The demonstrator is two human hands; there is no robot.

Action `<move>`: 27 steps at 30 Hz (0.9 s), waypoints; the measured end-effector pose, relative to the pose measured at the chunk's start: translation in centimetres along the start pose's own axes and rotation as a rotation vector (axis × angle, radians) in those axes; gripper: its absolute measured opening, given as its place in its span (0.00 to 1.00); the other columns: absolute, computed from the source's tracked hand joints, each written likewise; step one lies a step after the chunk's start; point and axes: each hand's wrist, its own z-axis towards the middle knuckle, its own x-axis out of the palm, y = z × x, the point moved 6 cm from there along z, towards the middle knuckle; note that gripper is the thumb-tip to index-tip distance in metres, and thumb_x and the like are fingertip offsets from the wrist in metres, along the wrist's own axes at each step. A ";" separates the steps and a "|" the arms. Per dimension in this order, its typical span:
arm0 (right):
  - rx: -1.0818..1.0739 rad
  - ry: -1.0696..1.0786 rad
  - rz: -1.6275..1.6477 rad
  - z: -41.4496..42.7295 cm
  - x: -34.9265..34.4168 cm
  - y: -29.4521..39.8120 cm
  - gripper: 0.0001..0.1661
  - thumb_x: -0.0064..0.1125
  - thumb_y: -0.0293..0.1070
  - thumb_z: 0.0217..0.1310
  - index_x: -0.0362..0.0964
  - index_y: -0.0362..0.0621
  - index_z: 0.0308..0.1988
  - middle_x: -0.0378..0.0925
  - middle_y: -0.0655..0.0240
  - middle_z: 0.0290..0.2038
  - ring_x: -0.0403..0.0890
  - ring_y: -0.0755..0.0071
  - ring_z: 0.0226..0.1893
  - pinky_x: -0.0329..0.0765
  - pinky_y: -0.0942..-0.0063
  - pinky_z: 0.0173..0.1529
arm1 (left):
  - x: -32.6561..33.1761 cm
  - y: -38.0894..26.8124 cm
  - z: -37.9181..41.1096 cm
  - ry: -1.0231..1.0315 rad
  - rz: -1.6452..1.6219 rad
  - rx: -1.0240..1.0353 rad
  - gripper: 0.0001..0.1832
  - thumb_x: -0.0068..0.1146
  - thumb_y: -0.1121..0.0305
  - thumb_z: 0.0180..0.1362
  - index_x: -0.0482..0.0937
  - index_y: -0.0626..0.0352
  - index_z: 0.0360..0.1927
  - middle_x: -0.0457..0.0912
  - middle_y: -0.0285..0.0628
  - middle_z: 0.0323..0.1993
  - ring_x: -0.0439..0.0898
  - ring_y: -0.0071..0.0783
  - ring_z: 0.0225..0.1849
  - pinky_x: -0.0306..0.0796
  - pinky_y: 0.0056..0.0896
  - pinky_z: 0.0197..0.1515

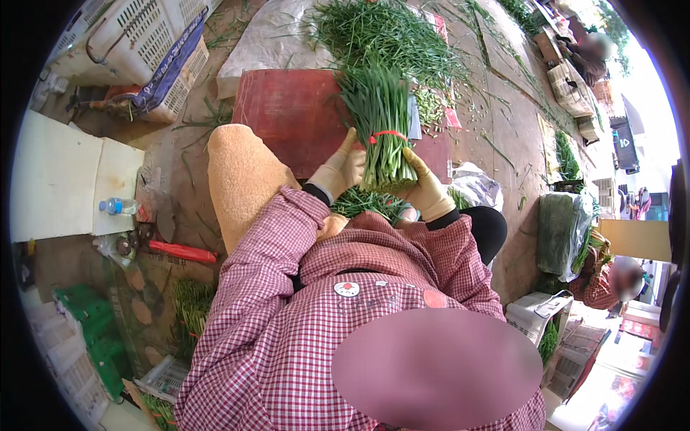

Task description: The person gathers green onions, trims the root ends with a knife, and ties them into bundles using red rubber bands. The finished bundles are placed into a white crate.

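Observation:
A thick bundle of long green garlic chives (389,105) stands in front of me, its leaf tips pointing away and its cut stem ends towards me. Around its lower half runs a red tie (389,134). My right hand (427,186), in a pale glove, grips the stem end from the right, thumb along the side. On the left side, my gloved left hand (339,168) is against the stems with curled fingers and raised thumb; its fingertips are partly hidden. Under the bundle's far part lies a red board (291,116). More loose green leaves (364,204) lie below my hands.
Beyond the board is a heap of loose chives (383,32) on a white sheet (259,46). Cut stem pieces (429,105) are scattered at right. White crates (129,46) stand far left, near a white box (59,178) and a water bottle (119,206). Two people are at right.

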 end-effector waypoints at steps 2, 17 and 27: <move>0.003 0.011 -0.024 -1.0 1.6 -1.3 0.31 0.57 0.53 0.69 0.71 0.44 0.61 0.82 0.63 0.52 0.83 0.58 0.50 0.80 0.53 0.56 | 4.4 2.9 -2.8 0.420 -0.486 -0.202 0.41 0.47 0.32 0.65 0.70 0.57 0.67 0.76 0.43 0.63 0.69 0.43 0.67 0.66 0.53 0.69; -0.641 -0.347 -1.093 -7.4 4.9 2.4 0.28 0.60 0.29 0.68 0.68 0.41 0.65 0.77 0.73 0.26 0.75 0.82 0.24 0.74 0.83 0.32 | 5.4 1.1 -3.6 0.018 0.073 0.123 0.20 0.65 0.52 0.61 0.81 0.59 0.44 0.87 0.44 0.36 0.86 0.37 0.34 0.83 0.42 0.42; -0.541 -0.298 -1.442 -7.6 8.1 0.9 0.23 0.65 0.32 0.63 0.77 0.49 0.58 0.74 0.68 0.20 0.74 0.82 0.19 0.74 0.77 0.28 | 2.7 -2.6 -2.9 -0.210 0.318 0.451 0.21 0.68 0.52 0.58 0.80 0.58 0.45 0.87 0.43 0.34 0.85 0.37 0.30 0.82 0.41 0.37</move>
